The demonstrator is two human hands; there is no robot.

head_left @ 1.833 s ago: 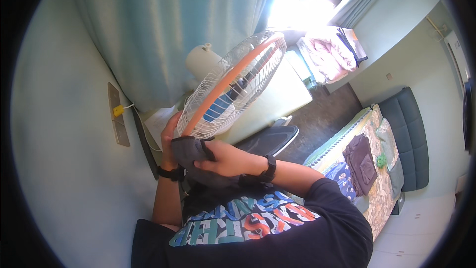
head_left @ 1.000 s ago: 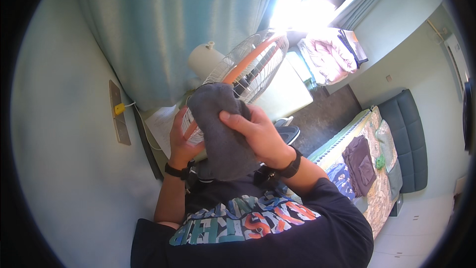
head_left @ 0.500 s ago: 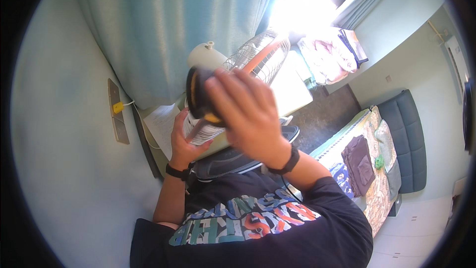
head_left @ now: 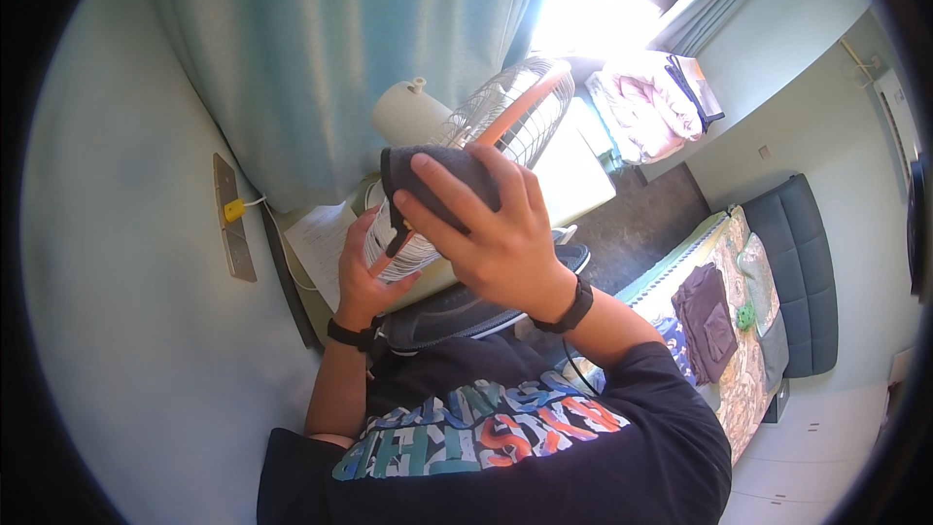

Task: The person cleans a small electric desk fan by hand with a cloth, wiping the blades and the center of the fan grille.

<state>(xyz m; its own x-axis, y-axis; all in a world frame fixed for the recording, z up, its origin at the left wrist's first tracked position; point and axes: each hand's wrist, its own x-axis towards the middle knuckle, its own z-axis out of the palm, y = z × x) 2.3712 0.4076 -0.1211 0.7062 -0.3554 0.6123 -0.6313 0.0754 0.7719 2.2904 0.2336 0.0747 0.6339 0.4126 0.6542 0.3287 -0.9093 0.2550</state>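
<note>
The left hand [head_left: 362, 275] grips the orange-rimmed fan cage [head_left: 517, 113] at its seven o'clock edge. The right hand [head_left: 513, 251], fingers spread, holds a grey cloth [head_left: 449, 171] (dark along its edge) in front of the cage's middle. The white counter [head_left: 575, 185] shows at three o'clock from the cage.

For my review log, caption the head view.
Left grip holds a fan cage; right grip, gray cloth at its orange rim.
</note>
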